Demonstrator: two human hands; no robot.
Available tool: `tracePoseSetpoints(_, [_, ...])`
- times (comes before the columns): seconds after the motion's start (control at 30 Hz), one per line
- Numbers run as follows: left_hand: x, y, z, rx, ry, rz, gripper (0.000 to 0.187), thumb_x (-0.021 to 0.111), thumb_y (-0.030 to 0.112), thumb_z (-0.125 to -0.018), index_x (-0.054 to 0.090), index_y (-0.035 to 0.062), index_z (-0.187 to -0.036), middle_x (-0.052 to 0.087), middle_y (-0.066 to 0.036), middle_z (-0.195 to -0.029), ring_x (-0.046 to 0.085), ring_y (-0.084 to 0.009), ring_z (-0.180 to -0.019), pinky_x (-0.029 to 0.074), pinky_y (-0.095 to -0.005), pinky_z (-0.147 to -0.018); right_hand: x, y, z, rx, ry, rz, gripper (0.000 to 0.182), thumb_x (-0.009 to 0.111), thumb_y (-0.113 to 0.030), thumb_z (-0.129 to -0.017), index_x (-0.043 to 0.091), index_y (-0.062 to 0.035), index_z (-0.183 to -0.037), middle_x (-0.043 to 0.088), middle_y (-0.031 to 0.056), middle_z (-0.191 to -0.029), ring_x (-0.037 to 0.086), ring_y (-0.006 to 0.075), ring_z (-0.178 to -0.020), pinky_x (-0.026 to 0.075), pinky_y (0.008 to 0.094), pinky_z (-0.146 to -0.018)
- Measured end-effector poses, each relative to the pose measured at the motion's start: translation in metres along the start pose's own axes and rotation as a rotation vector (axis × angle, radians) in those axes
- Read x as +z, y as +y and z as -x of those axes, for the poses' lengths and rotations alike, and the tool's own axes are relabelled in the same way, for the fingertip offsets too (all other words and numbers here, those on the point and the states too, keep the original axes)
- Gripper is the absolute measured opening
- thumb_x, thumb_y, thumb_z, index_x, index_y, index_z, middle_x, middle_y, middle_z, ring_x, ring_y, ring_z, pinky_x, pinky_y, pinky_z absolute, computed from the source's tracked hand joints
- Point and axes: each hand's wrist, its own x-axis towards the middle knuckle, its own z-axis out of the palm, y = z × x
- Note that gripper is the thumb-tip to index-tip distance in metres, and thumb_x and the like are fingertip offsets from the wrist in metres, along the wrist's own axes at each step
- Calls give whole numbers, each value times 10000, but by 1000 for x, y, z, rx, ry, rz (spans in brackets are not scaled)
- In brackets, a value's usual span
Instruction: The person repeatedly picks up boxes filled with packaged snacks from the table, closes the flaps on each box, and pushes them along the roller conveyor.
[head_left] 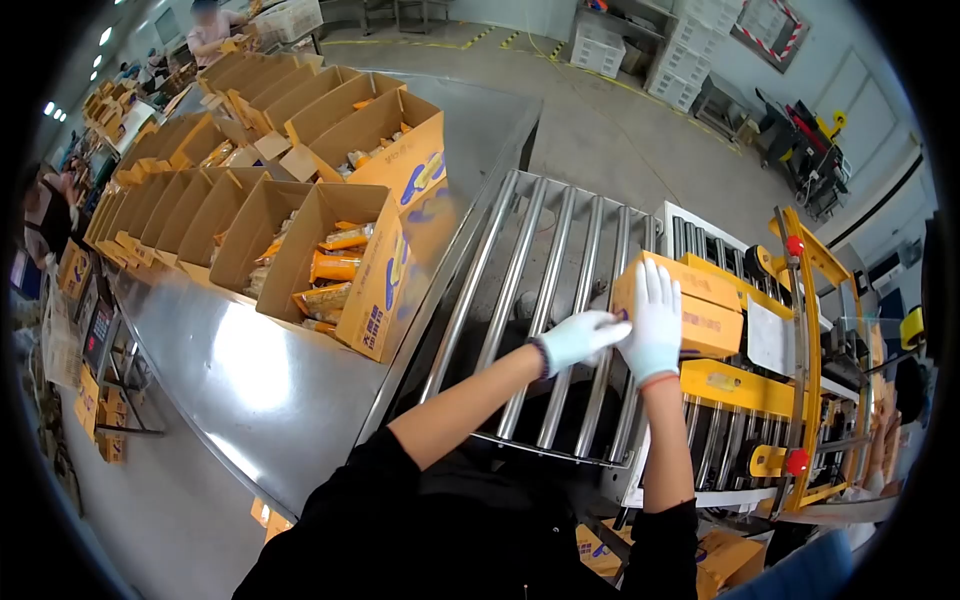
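A closed orange carton [705,313] lies where the roller conveyor meets the yellow-railed sealing machine. My right hand [652,320], in a white glove, rests on the carton's near left end with its fingers stretched out. Beside it, my left hand [585,338], also gloved, has its fingers pointing at the carton's left end; it is slightly blurred, and its fingertips come close to my right hand. Neither hand is wrapped round anything. Bare metal rollers [545,310] run beneath my left hand.
Open cartons [345,270] filled with orange packets stand in rows on a steel table [250,360] at left. The sealing machine [800,350] has yellow rails and red knobs. Co-workers appear at the far left, upper left and right edge. White crates [598,48] stand behind.
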Motion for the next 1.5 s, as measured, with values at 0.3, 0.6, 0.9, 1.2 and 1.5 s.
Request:
tracePoseSetpoints(0.3, [-180, 56, 186, -46, 1299, -1251, 477, 743, 157, -876, 611, -10, -1302, 670, -205, -1234, 657, -363, -1128, 529, -460, -943, 3, 52, 35, 192, -49, 20, 553, 678, -93, -846, 583, -56, -1390, 440, 138, -1581, 356, 376, -1489, 262, 509, -1245])
tracePoseSetpoints(0.6, [-128, 86, 223, 543, 435, -1292, 266, 857, 255, -708, 786, 91, -905, 646, -167, -1341, 495, -401, -1370, 403, -529, -1114, -60, -106, 0, -275, -26, -570, 1087, 903, -475, -654, 425, -47, -1531, 411, 201, -1574, 335, 409, -1489, 180, 606, -1241])
tracePoseSetpoints(0.9, [-172, 45, 125, 147, 546, -704, 280, 786, 217, -896, 685, -5, -1033, 676, -92, -1027, 670, -228, -989, 534, -324, -854, -58, -92, -13, 15, -429, -1211, 507, 756, -241, -913, 637, -62, -1372, 688, 171, -1281, 614, 312, -1277, 341, 467, -1209])
tracePoseSetpoints(1.2, [-180, -5, 129, 277, 844, -338, 480, 789, 218, -922, 585, -20, -1284, 634, -128, -1232, 596, -223, -1205, 494, -342, -1037, -72, -113, 1, -312, 18, -495, 962, 888, -361, -691, 473, -14, -1487, 520, 175, -1435, 498, 378, -1320, 282, 595, -1213])
tracePoseSetpoints(1.5, [-78, -7, 4, 386, 775, -351, 470, 751, 323, -929, 631, -22, -1223, 714, -200, -1105, 701, -279, -1023, 548, -370, -925, -39, -38, 16, -25, -163, -129, 1143, 921, -385, -663, 336, 7, -1564, 420, 173, -1584, 352, 332, -1504, 195, 532, -1278])
